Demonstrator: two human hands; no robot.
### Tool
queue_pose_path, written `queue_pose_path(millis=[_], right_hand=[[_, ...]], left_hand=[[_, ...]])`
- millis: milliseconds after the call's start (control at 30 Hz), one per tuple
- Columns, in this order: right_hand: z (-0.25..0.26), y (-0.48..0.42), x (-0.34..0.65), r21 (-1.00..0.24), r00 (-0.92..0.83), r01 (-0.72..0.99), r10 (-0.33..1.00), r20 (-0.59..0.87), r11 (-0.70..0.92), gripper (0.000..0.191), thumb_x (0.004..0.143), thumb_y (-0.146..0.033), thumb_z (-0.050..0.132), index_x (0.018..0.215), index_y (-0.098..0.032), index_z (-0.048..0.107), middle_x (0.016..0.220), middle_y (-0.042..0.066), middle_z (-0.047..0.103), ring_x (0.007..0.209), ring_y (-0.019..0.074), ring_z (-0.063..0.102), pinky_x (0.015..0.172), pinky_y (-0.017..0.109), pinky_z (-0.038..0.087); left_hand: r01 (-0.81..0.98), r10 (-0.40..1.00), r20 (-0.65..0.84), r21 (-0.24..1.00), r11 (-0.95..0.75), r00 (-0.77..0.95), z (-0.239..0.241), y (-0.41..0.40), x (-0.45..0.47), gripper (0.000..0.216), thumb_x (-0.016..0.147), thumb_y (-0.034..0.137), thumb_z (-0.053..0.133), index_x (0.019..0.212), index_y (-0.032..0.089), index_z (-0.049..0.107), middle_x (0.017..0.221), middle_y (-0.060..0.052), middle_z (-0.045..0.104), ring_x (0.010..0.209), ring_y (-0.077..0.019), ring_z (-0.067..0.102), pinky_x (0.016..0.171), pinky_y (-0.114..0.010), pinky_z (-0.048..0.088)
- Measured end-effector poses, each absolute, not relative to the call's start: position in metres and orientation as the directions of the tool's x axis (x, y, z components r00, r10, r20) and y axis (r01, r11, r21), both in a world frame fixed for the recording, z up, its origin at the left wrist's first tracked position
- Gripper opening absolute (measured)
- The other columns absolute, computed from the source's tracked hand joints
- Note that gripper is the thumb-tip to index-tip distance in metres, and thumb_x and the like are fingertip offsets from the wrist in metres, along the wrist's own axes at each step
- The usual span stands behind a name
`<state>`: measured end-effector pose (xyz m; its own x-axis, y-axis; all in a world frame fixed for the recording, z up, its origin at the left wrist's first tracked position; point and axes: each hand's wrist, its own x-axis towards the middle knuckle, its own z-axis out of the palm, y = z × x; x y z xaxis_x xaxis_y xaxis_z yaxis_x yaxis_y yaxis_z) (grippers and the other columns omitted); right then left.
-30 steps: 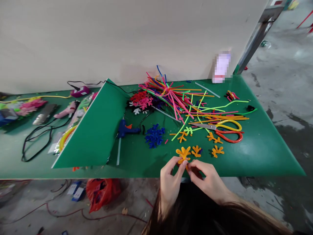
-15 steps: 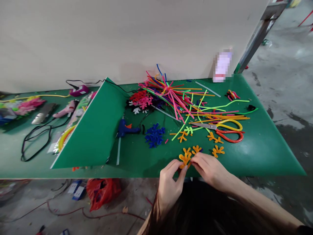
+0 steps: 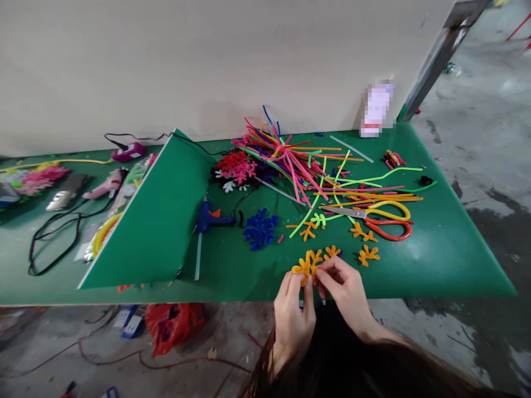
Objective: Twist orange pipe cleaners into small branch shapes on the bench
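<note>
Near the front edge of the green table, my left hand (image 3: pixel 293 309) pinches an orange pipe-cleaner branch piece (image 3: pixel 306 266) between thumb and fingers. My right hand (image 3: pixel 345 290) is closed on the right side of the same piece, its fingertips partly hiding what they grip. Just behind my right fingers lies another orange branch piece (image 3: pixel 332 252). More orange pieces (image 3: pixel 368 255) rest on the table to the right, and one (image 3: pixel 308 231) lies farther back. A blue pipe-cleaner snowflake (image 3: pixel 260 229) lies to the left of my hands.
Scissors (image 3: pixel 367 214) with yellow and red handles lie behind the orange pieces. A heap of loose pipe cleaners (image 3: pixel 286 155) spreads at the back. A blue glue gun (image 3: pixel 211 217) stands by a slanted green board (image 3: pixel 141 232). A red bag (image 3: pixel 174 326) sits on the floor.
My left hand has turned the orange piece so its branches lean more to the left. My right hand has shifted, its wrist drawn inward and lower. The view has moved slightly.
</note>
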<state>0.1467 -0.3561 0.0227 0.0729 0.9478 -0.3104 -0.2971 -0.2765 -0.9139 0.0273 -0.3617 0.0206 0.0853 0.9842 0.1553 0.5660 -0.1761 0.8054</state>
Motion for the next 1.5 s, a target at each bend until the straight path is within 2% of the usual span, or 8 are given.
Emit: queue_pose_path(millis=[267,467,567,667,833,1067,1333,1500], right_hand=[[0.011,-0.361,0.147,-0.992,0.190,0.012,0.974,-0.120,-0.124,0.018,0.083,-0.030,0.057,0.070,-0.018,0.052,0.064,-0.001,0.055,0.058,0.0122,0.053,0.054,0.023,0.045],[0.018,-0.362,0.163,-0.982,-0.039,0.190,0.999,0.016,0.024,0.011,0.088,-0.026,0.051,0.080,-0.018,0.052,0.070,0.000,0.057,0.058,0.0114,0.053,0.054,0.023,0.046],[0.024,-0.361,0.179,-0.835,-0.330,0.390,0.905,0.267,0.389,0.015,0.091,-0.019,0.046,0.104,-0.016,0.053,0.091,0.006,0.061,0.074,0.0145,0.059,0.065,0.026,0.051],[0.030,-0.359,0.192,-0.594,-0.520,0.472,0.750,0.409,0.651,0.019,0.094,-0.013,0.040,0.106,-0.014,0.053,0.096,0.010,0.064,0.087,0.0176,0.061,0.075,0.030,0.053],[0.038,-0.361,0.201,-0.404,-0.605,0.526,0.663,0.441,0.748,0.024,0.096,-0.015,0.034,0.102,-0.010,0.057,0.094,0.011,0.067,0.084,0.0174,0.062,0.077,0.030,0.054],[0.040,-0.367,0.204,-0.200,-0.681,0.499,0.524,0.512,0.843,0.033,0.090,-0.005,0.028,0.099,-0.003,0.060,0.089,0.014,0.068,0.082,0.0200,0.061,0.076,0.033,0.050],[0.034,-0.371,0.202,-0.214,-0.703,0.438,0.481,0.524,0.873,0.030,0.088,-0.005,0.030,0.091,-0.005,0.060,0.075,0.012,0.065,0.068,0.0196,0.057,0.062,0.033,0.047],[0.035,-0.375,0.200,-0.620,-0.639,0.405,0.693,0.333,0.672,0.033,0.096,-0.017,0.028,0.083,-0.013,0.058,0.072,0.006,0.063,0.063,0.0140,0.055,0.058,0.025,0.044]], left_hand=[[0.532,0.976,0.174,0.819,-0.217,0.130,0.017,-0.363,0.032,0.010,0.088,0.016,0.048,0.084,0.018,0.057,0.081,-0.007,0.062,0.076,-0.0176,0.060,0.070,-0.025,0.047],[0.400,0.994,0.033,0.914,-0.071,0.101,0.026,-0.362,0.028,0.018,0.087,0.023,0.050,0.073,0.017,0.058,0.069,-0.003,0.058,0.065,-0.0144,0.056,0.064,-0.023,0.045],[0.253,0.974,-0.189,0.955,0.153,0.123,0.033,-0.358,0.023,0.024,0.083,0.033,0.055,0.066,0.016,0.056,0.059,0.001,0.053,0.055,-0.0117,0.049,0.053,-0.020,0.042],[0.185,0.946,-0.273,0.953,0.241,0.174,0.037,-0.357,0.022,0.028,0.078,0.036,0.057,0.059,0.016,0.052,0.054,0.002,0.047,0.052,-0.0108,0.044,0.050,-0.020,0.039],[0.191,0.941,-0.272,0.953,0.235,0.201,0.044,-0.359,0.024,0.024,0.078,0.035,0.058,0.060,0.020,0.058,0.053,-0.001,0.052,0.052,-0.0155,0.048,0.050,-0.026,0.042],[0.403,0.930,-0.146,0.915,-0.002,0.336,0.052,-0.358,0.017,0.033,0.086,0.037,0.043,0.059,0.028,0.060,0.057,0.000,0.061,0.057,-0.0206,0.060,0.058,-0.034,0.054],[0.564,0.825,0.035,0.712,-0.417,0.565,0.058,-0.355,0.016,0.037,0.087,0.021,0.037,0.066,0.033,0.064,0.065,0.005,0.067,0.056,-0.0165,0.061,0.052,-0.029,0.055],[0.476,0.754,0.123,0.707,-0.523,0.646,0.048,-0.356,0.010,0.035,0.086,0.019,0.040,0.070,0.037,0.065,0.063,0.006,0.067,0.059,-0.0187,0.060,0.055,-0.033,0.055]])
